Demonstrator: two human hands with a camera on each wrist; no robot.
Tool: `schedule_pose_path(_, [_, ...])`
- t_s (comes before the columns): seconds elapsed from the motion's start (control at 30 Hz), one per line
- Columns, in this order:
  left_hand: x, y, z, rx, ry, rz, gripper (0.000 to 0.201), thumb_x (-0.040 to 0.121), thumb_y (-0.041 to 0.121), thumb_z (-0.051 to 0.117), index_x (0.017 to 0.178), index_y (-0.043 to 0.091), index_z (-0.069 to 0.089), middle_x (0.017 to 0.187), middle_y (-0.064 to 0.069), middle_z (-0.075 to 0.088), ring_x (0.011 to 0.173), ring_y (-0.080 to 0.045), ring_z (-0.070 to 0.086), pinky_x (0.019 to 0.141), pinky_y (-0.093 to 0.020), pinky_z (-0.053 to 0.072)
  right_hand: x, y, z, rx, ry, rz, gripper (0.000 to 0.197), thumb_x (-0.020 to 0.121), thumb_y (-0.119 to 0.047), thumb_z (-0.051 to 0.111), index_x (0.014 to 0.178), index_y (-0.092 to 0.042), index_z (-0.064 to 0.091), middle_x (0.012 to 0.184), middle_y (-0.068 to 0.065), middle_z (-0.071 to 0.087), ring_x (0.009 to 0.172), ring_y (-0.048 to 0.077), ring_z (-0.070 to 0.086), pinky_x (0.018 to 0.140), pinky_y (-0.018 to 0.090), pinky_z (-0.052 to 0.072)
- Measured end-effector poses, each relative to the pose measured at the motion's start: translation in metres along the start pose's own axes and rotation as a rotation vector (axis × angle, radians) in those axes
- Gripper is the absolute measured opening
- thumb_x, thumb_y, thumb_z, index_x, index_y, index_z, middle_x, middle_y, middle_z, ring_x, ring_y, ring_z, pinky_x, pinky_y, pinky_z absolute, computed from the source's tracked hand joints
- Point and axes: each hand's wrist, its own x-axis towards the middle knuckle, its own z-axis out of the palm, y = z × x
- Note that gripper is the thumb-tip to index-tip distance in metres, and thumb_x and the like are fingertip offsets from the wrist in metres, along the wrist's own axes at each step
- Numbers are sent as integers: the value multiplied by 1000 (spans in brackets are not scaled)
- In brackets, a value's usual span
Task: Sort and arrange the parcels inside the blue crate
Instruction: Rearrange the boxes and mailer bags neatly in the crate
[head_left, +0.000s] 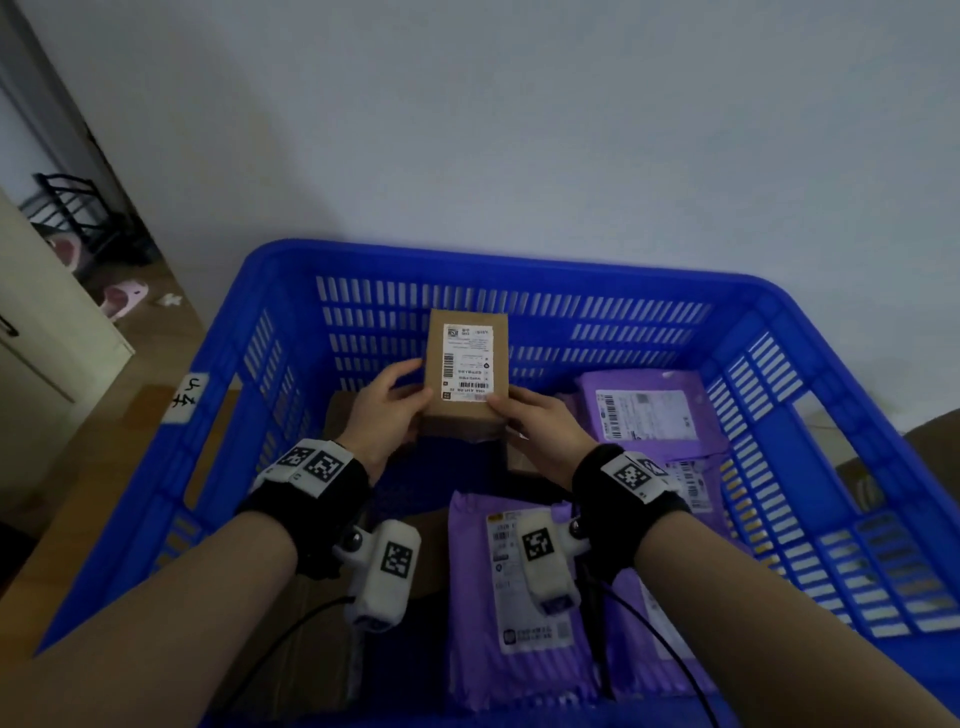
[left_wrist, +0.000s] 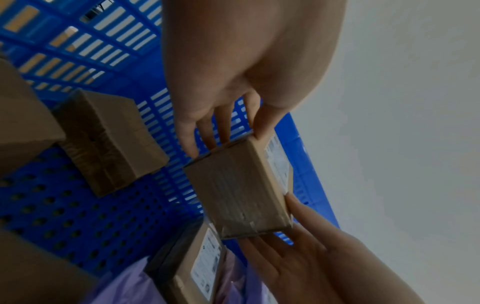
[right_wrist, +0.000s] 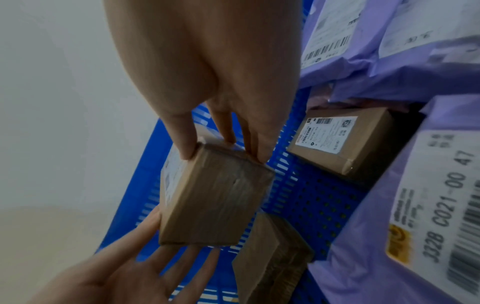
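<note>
- The blue crate (head_left: 779, 301) fills the lower half of the head view; the parcels inside are partly sorted, in the inspector's judgement.
- Purple mailer bags (head_left: 644, 410) lie grouped at the centre right and lower centre of the frame, labels up; this group appears settled.
- The small cardboard box (head_left: 466, 364) is held above the crate floor at frame centre, label toward the camera, not yet set down.
- The left hand (head_left: 384, 405) grips the box's lower left edge, thumb on the labelled face and fingers behind.
- The right hand (head_left: 540, 421) grips the lower right corner, fingers curled round it.
- The taped carton (left_wrist: 109, 139) lies on the perforated floor at the left of the left wrist view; a labelled carton (right_wrist: 342, 137) sits beside the mailers at the centre right of the right wrist view.
- Remaining work, as judged: placing the held box with the other cartons and squaring that group.
- Label text is too small to read in the head view.
- Both forearms and the wrist cameras hide much of the crate's near floor.
- A large brown carton at the lower left of the head view is cut off and dark; its extent cannot be told.
</note>
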Motion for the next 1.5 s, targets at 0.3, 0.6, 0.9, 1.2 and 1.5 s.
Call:
schedule_pose_path(0.3, [30,-34,4,87,-41,-179,47,91,7,59,136,12,47,119,-3,54,106,-15,51,88,-27,43,51,25,-13,-293,55,131,39,90,-7,59,128,-8,53,124,14,61,106,27,61,80,36,55])
schedule_pose_path(0.6, [63,-68,8,227,-92,-344,60,87,7,65,141,14,41,137,-14,49,124,-27,49,99,-39,46,85,42,-28,-493,134,221,48,80,-6,71,126,-2,56,110,17,67,86,28,67,77,40,58])
schedule_pose_path(0.9, [85,-85,15,241,-181,-412,73,85,-4,64,147,14,30,147,-17,39,132,-28,44,103,-40,44,99,43,-27,-825,205,213,44,84,-9,67,126,-5,57,113,15,67,88,26,68,73,33,58])
schedule_pose_path(1.2, [79,-75,7,225,-193,-369,76,90,1,59,151,19,17,149,-10,37,136,-22,38,106,-32,39,101,37,-23,-1020,168,163,20,84,-15,66,101,-6,68,104,8,69,96,22,65,70,22,47])
schedule_pose_path(1.5, [76,-61,-51,652,310,-127,45,88,3,51,133,8,49,126,-16,56,111,-33,56,90,-34,47,115,30,24,-628,7,133,58,79,-10,73,132,-3,50,125,11,57,113,25,57,90,28,50])
